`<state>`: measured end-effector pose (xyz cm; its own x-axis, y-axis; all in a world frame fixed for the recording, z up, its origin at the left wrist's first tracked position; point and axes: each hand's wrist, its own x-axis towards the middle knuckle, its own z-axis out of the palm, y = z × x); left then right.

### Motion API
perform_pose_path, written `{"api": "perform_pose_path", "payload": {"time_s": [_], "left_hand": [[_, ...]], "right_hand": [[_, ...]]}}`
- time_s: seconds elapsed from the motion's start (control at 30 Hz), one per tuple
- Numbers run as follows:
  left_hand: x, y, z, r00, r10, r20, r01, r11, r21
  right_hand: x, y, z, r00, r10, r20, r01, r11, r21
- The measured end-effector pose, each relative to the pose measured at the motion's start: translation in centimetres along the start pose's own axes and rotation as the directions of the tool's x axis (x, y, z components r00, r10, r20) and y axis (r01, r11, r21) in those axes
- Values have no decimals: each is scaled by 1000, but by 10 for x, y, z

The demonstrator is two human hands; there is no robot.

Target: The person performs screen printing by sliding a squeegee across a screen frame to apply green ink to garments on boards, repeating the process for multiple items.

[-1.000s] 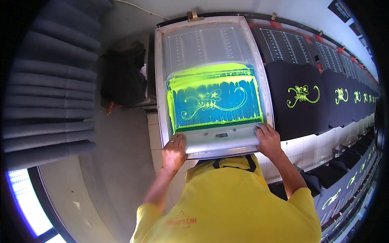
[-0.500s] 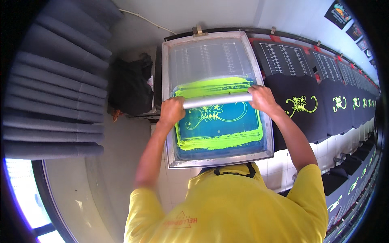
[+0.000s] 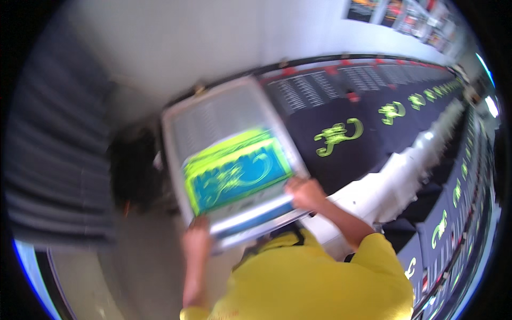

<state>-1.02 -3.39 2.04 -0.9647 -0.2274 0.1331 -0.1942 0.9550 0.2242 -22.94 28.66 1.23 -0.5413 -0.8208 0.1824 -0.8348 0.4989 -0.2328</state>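
My left hand [image 3: 198, 234] and my right hand [image 3: 305, 193] are closed on the two ends of a wide silver squeegee [image 3: 250, 212]. It lies across the near part of a metal-framed printing screen [image 3: 172, 146]. Beyond it, neon yellow ink [image 3: 226, 149] is heaped in a band on the mesh, and thinner yellow edges border the blue stencil [image 3: 245, 172]. A curled line design shows through the stencil, blurred by motion. Under the squeegee the blade and the mesh are hidden.
Right of the screen, a dark shirt [image 3: 368, 152] with a yellow print lies on a long row of boards with several more. Another row of printed shirts [image 3: 440, 229] runs along the far right. A dark cloth pile [image 3: 133, 165] and a grey curtain [image 3: 53, 176] are at the left.
Both hands have drawn the squeegee toward me, from mid-screen to the near end. The view has swung to the right, so the screen now sits further left and tilted.
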Motion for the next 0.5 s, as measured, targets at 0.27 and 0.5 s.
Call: {"api": "perform_pose_path", "payload": {"time_s": [0.27, 0.5], "left_hand": [[-28, 59, 48, 990, 32, -139, -35, 999, -23], [-58, 61, 45, 975, -145, 167, 147, 989, 2]], "right_hand": [[-52, 21, -1, 986, -121, -112, 101, 981, -164], [-84, -7, 5, 992, 38, 120, -45, 997, 57]]}}
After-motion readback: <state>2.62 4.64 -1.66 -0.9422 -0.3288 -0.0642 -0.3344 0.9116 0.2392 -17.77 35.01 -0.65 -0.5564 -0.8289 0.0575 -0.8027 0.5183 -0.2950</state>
